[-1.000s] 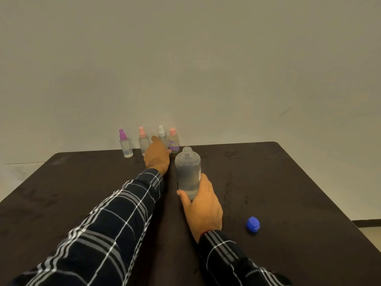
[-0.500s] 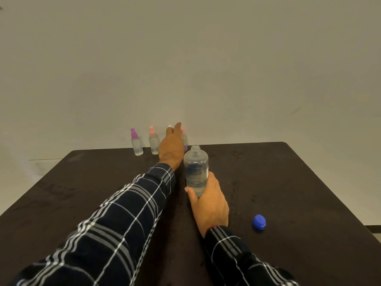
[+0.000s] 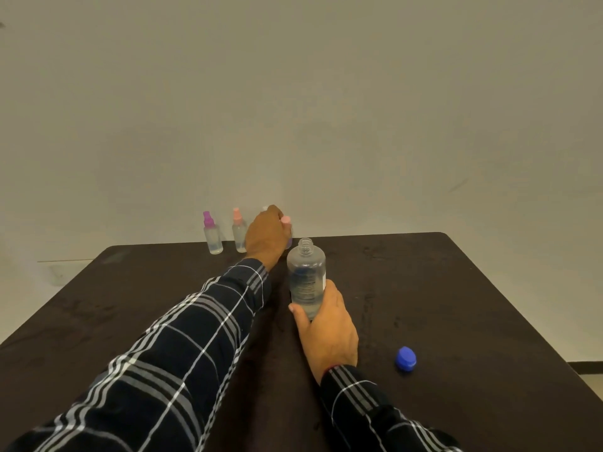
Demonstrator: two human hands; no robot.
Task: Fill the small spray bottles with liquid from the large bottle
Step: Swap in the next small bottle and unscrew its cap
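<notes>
My right hand (image 3: 328,334) grips the large clear bottle (image 3: 306,275) low on its body. The bottle stands upright and uncapped on the black table (image 3: 456,288). My left hand (image 3: 266,236) reaches to the far edge, its fingers curled round the right-most pink-capped spray bottle (image 3: 286,220), whose body it mostly hides. A white-capped spray bottle (image 3: 265,208) peeks out behind that hand. To the left stand a purple-capped spray bottle (image 3: 212,236) and another pink-capped one (image 3: 239,233), both untouched.
The large bottle's blue cap (image 3: 405,359) lies on the table to the right of my right wrist. A plain wall rises just behind the table's far edge. The table's right edge drops off near the cap.
My left hand has closed in on the right-most small bottles, and its raised finger has curled down. My right hand and the large bottle stay put, and the view has shifted slightly.
</notes>
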